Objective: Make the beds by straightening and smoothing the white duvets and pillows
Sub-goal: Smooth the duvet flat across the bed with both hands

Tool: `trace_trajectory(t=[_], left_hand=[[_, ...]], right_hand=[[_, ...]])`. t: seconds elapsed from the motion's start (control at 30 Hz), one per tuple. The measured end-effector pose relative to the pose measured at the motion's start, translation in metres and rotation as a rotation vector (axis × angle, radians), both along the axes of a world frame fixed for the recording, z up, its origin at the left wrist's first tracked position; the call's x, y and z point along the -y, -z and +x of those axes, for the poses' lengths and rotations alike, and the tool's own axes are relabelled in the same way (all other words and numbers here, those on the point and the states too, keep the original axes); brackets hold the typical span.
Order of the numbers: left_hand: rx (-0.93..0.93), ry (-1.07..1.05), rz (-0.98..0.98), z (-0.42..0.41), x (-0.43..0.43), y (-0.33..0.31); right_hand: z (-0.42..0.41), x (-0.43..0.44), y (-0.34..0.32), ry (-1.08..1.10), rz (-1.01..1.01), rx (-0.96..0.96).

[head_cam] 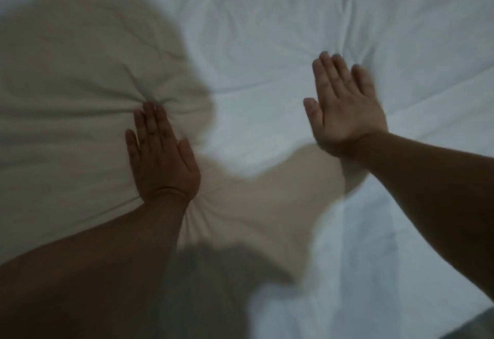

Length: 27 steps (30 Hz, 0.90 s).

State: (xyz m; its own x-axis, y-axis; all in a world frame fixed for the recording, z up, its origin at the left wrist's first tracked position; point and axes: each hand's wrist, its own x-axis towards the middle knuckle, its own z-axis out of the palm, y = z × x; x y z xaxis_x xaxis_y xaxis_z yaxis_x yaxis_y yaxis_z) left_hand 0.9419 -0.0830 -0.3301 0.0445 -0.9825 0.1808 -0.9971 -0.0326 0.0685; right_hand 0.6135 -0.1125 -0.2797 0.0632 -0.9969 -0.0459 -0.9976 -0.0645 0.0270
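A white duvet (267, 44) fills almost the whole view, wrinkled and partly under my own shadow on the left. My left hand (160, 151) lies flat on it, palm down with straight fingers, and creases fan out from its fingertips. My right hand (344, 106) is also flat with straight fingers on the brighter part of the duvet, further up and to the right. Motion blur softens its edges. No pillow is in view.
A dark strip at the bottom right corner (478, 325) lies beyond the duvet's edge; what it is cannot be told. A grey blurred patch (219, 272) sits at the bottom centre between my forearms.
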Motion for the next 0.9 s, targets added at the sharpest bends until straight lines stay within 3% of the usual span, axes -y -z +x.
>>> trace_trajectory(t=[0.1, 0.9], left_hand=[[-0.011, 0.017, 0.009, -0.001, 0.002, 0.0], [-0.019, 0.013, -0.024, -0.002, 0.001, 0.001]], right_hand=[[-0.032, 0.01, 0.007, 0.011, 0.017, -0.018], [-0.031, 0.013, 0.02, 0.001, 0.0, 0.028]])
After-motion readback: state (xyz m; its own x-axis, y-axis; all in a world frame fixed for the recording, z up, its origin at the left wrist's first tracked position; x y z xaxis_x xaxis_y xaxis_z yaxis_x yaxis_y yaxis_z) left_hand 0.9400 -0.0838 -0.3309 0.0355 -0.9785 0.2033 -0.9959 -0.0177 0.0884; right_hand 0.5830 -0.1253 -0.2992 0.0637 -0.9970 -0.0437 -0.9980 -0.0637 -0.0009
